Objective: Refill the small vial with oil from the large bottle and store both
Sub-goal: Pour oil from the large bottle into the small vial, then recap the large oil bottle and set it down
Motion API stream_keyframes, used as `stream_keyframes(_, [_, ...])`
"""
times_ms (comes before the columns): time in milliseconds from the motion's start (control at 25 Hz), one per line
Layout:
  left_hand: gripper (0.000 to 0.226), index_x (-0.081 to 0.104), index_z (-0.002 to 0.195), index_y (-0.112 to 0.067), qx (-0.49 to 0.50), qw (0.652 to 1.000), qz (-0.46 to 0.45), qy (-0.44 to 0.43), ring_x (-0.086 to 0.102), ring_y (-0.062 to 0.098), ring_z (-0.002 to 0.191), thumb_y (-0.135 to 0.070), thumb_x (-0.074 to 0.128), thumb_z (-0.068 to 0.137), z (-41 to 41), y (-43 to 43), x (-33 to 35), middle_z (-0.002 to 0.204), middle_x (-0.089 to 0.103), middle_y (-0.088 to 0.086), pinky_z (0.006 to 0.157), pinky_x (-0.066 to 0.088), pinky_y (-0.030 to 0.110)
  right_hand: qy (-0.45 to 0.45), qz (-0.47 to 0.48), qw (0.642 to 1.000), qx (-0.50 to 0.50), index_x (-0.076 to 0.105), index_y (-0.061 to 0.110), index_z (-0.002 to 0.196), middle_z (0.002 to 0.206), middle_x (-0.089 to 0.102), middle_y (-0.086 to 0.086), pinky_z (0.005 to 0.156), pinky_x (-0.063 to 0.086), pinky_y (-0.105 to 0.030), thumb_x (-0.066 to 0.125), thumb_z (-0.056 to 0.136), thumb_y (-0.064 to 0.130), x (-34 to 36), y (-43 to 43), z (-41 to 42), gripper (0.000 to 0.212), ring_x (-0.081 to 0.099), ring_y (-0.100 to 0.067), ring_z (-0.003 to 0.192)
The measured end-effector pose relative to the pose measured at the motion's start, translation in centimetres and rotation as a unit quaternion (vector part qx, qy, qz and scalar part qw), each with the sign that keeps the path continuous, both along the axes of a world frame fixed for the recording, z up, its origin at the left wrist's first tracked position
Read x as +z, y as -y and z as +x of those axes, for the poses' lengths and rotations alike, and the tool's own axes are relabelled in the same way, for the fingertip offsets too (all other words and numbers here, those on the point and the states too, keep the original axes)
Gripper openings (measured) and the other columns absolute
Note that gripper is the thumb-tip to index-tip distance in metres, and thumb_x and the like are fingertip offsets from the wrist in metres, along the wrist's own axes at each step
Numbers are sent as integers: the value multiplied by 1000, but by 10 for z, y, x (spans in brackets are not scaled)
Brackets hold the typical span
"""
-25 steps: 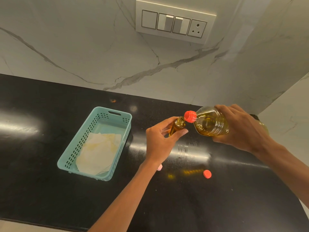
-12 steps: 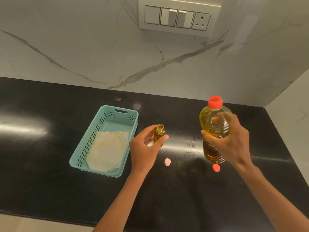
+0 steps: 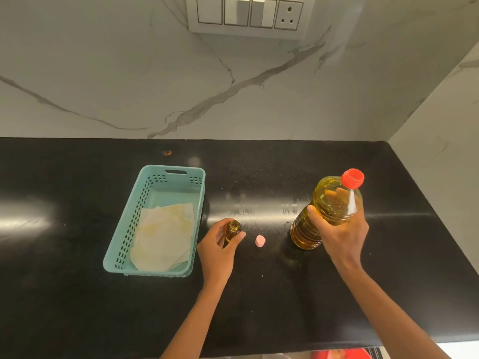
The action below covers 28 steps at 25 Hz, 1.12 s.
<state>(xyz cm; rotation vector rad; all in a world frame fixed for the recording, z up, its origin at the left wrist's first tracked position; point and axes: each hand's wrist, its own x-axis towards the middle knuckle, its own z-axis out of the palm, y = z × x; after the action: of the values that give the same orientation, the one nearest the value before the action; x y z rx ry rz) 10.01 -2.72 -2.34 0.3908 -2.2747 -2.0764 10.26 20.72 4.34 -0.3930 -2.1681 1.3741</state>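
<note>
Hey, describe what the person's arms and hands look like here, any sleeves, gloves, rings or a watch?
Both arms are bare as far as the frame shows, with no sleeves in view. The left hand and right hand wear no gloves. No watch, bracelet or band shows on either wrist, and no rings can be made out on the visible fingers, though some are partly hidden.

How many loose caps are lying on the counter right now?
1. A pink cap lies on the black counter between the vial and the oil bottle. Another may be hidden behind the bottle or the right hand.
</note>
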Motion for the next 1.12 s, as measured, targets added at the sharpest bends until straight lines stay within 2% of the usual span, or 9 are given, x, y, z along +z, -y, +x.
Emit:
stream_keyframes(160, [37,72,115,-15,-21,1000,-4,7,71,5,106,-10,83,80,-2,6,-10,108,76,-5,98,55,22,-6,-7,1000,-4,51,19,129,112,66,1,87,55,-26,81,65,50,-10,-2,2,77,66,-11,101])
stream_keyframes(400, [38,70,114,-22,-34,999,1,5,70,4,108,-10,83,81,-5,9,-17,111,75,-6,101,54,26,45,25,997,62,55,20,124,109,66,9,83,50,-9,90,60,36,-11,-14,11,75,64,1,101])
stream_keyframes(520, [70,57,136,-32,-51,999,-9,-4,56,6,131,-15,88,76,0,8,-17,139,60,-9,109,46,22,109,50,990,74,59,15,125,115,65,4,85,49,-8,92,54,36,-31,-44,39,81,63,-4,106])
stream_keyframes(640, [96,33,155,-36,-68,987,-137,-54,29,7,150,-41,86,75,15,1,-7,163,29,-10,117,31,26,192,154,968,57,67,16,121,114,67,3,82,49,-10,86,69,37,-50,-75,55,59,64,-8,101])
stream_keyframes(720, [86,37,154,-30,-49,971,-194,-133,26,5,151,-45,80,80,28,-12,7,163,30,-8,118,27,20,215,220,950,60,69,16,118,112,68,-2,80,53,-23,76,82,33,-61,-90,48,40,64,-18,97])
stream_keyframes(800, [68,50,145,-25,-43,968,-159,-191,40,7,144,-30,81,85,32,-34,29,152,46,-8,114,38,20,217,267,934,95,70,16,118,111,67,-2,82,54,-35,68,89,31,-70,-101,35,32,63,-23,97])
stream_keyframes(880, [51,60,135,-21,-61,966,-127,-218,54,10,132,-25,78,87,26,-59,54,137,59,-9,108,47,27,204,311,918,141,71,16,117,109,67,-2,83,52,-35,63,94,30,-79,-106,26,28,59,-23,98])
stream_keyframes(960, [41,64,128,-20,-58,954,-165,-243,57,8,125,-28,74,89,17,-83,77,130,63,-8,106,47,23,203,342,902,170,71,14,118,110,66,-5,86,50,-35,63,95,21,-84,-104,22,26,57,-25,100])
stream_keyframes(1120, [39,64,127,-29,99,945,-252,-185,52,9,127,-39,73,90,6,-85,72,136,56,-7,106,47,36,205,350,895,186,73,11,114,105,66,-9,80,48,-33,63,93,12,-88,-98,15,23,58,-28,97])
